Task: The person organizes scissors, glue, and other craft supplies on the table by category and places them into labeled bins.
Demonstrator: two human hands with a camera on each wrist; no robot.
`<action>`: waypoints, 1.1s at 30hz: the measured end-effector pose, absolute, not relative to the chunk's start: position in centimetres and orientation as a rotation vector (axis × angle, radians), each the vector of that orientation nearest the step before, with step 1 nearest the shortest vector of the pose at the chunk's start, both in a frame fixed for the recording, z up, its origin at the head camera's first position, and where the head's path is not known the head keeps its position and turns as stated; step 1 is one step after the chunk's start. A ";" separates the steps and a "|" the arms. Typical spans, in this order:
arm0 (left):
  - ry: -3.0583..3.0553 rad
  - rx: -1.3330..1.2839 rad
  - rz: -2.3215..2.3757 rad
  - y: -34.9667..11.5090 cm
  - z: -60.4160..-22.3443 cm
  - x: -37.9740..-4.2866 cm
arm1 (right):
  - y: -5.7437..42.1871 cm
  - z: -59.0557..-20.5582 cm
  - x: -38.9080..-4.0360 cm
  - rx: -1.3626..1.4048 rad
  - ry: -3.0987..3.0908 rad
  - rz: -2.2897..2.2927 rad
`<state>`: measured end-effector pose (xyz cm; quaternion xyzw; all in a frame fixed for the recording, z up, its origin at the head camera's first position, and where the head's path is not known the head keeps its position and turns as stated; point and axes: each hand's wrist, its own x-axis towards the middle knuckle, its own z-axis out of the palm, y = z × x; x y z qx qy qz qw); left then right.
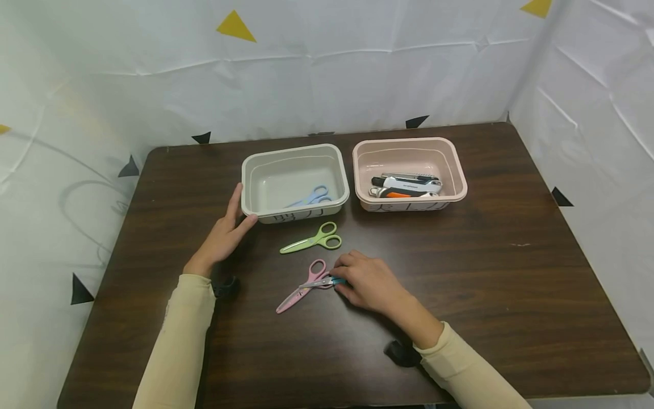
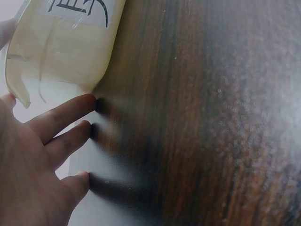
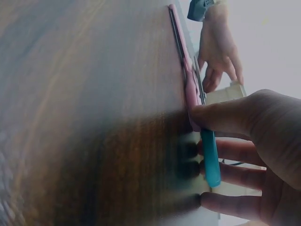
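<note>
My left hand (image 1: 221,241) rests at the near left corner of a pale grey bin (image 1: 248,170), its fingers extended beside the wall and its thumb near the front rim. In the left wrist view, fingertips (image 2: 87,101) touch the tabletop by the bin. My right hand (image 1: 370,281) pinches teal-handled scissors (image 3: 210,157) by the handle, thumb on one side and fingers on the other. Their blades lie across pink scissors (image 1: 293,298) on the table. Green scissors (image 1: 306,242) lie farther back, in front of the grey bin. Inside that bin are light blue scissors (image 1: 313,196).
A pink bin (image 1: 455,165) stands right of the grey one and holds several utility knives (image 1: 409,184). Both bins have dark marks on their front walls. The brown table (image 1: 511,284) meets white sheeting (image 1: 306,91) at the back and sides.
</note>
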<state>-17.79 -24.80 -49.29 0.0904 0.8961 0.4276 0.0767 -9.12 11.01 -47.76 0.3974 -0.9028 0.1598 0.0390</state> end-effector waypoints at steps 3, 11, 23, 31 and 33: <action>2.687 0.263 1.284 -24.7 -49.3 -17.8 | 10.9 -47.7 -9.1 1.210 -2.770 0.480; 2.680 0.244 1.276 -24.7 -49.4 -17.7 | 11.0 -47.8 -9.1 1.228 -2.761 0.488; 2.688 0.226 1.259 -24.7 -49.1 -17.7 | 10.9 -46.2 -9.8 1.255 -2.764 0.519; 2.686 0.220 1.269 -24.6 -49.0 -17.6 | 10.2 -43.9 -11.2 1.212 -2.652 0.564; 2.685 0.226 1.266 -24.6 -49.0 -17.6 | 9.9 -43.4 -11.6 1.210 -2.616 0.574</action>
